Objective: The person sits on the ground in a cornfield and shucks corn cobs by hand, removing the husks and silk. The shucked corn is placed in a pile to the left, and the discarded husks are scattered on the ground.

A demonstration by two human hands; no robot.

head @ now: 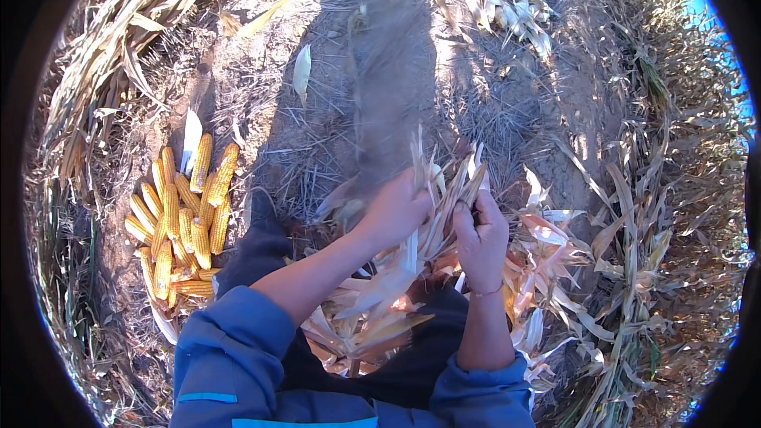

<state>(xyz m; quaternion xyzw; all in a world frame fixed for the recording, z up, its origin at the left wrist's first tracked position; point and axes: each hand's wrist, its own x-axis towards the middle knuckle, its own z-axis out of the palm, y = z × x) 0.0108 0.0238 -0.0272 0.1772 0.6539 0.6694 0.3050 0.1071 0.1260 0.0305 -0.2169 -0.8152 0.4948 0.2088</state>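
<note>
My left hand (pixel 399 209) grips a bunch of dry corn husks (pixel 441 220) in front of my lap. On the bunch's other side, my right hand (pixel 483 236) pinches it between thumb and fingers. The pale leaves stick up above both hands and hang down below them. Whether an ear sits inside the bunch cannot be seen. Loose husks (pixel 362 333) lie between my legs, under my forearms. More peeled husks (pixel 544 249) are heaped just right of my right hand.
A pile of bare yellow corn ears (pixel 184 214) lies on the ground at left. Cut stalks (pixel 113 53) are stacked at far left, and more stalks (pixel 630 285) line the right. A husk clump (pixel 514 9) lies ahead on straw-littered soil (pixel 333 125). A blurred brown streak crosses the middle.
</note>
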